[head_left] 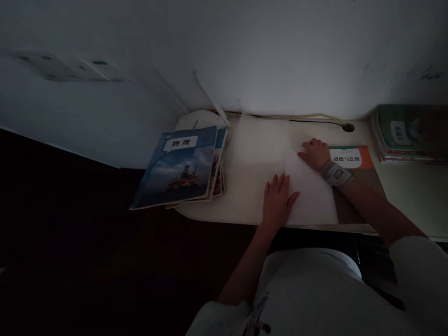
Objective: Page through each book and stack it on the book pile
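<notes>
A pale, see-through sheet lies on the desk, and a whiter sheet or flap covers the left part of a textbook with an orange top corner and a brown lower cover. My left hand rests flat, fingers spread, along the left edge of the white flap. Near the top of that flap, beside the textbook's title, lies my right hand, palm down with its fingers somewhat bent and apart. A watch is on the right wrist. Whether the sheet and flap are one piece is hard to tell in the dim light.
A stack of textbooks with a blue physics book on top overhangs the desk's left end. More books are piled at the back right. Cables run along the wall to a hole in the desk.
</notes>
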Demonstrator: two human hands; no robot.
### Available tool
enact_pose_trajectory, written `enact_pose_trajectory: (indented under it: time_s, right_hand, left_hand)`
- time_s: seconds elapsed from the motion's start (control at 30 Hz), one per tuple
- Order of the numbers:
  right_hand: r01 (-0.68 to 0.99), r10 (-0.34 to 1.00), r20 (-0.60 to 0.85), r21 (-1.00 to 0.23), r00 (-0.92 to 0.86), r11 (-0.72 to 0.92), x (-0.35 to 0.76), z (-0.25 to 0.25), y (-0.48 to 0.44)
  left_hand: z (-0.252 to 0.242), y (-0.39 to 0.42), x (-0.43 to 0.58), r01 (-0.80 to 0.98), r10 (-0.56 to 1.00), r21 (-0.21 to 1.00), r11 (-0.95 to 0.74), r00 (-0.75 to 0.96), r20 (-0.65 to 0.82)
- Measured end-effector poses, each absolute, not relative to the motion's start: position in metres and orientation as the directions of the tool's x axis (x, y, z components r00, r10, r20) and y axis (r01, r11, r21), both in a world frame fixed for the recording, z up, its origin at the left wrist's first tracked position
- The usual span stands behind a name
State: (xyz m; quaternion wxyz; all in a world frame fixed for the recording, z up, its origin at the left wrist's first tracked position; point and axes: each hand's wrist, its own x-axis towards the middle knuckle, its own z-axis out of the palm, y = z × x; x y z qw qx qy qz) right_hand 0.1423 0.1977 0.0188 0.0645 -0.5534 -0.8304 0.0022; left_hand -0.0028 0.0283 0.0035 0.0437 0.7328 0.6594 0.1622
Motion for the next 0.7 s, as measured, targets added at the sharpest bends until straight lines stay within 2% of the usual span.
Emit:
enact_pose_trajectory:
  time_s: [0.1,0.23,0.3,0.37,0.7]
  right_hand:
    - [0.934,0.939,0.112,-0.116,-0.326,0.338,0.143,0.018,0.201]
    - [0.850,0.922,0.083,-0.363,-0.378,0.381,0.163,0.024,0.220]
    - [0.783,0.911,0.098,-0.481,-0.400,0.395,0.175,0.026,0.228]
    - [0.769,0.927,0.103,-0.530,-0.362,0.359,0.183,0.025,0.233]
    - [0.874,0.958,0.106,-0.393,-0.265,0.285,0.165,0.012,0.224]
  left_hand:
    - [0.021,0.020,0.017,0.942,0.962,0.226,-0.249,0.214,0.170]
    - [0.039,0.012,0.059,0.805,0.818,0.151,-0.574,0.555,0.148]
    - [0.041,0.012,0.074,0.733,0.739,0.106,-0.672,0.655,0.158]
    - [0.040,0.013,0.080,0.698,0.698,0.064,-0.713,0.697,0.162]
    - [0.009,0.004,0.060,0.731,0.726,0.029,-0.682,0.671,0.147]
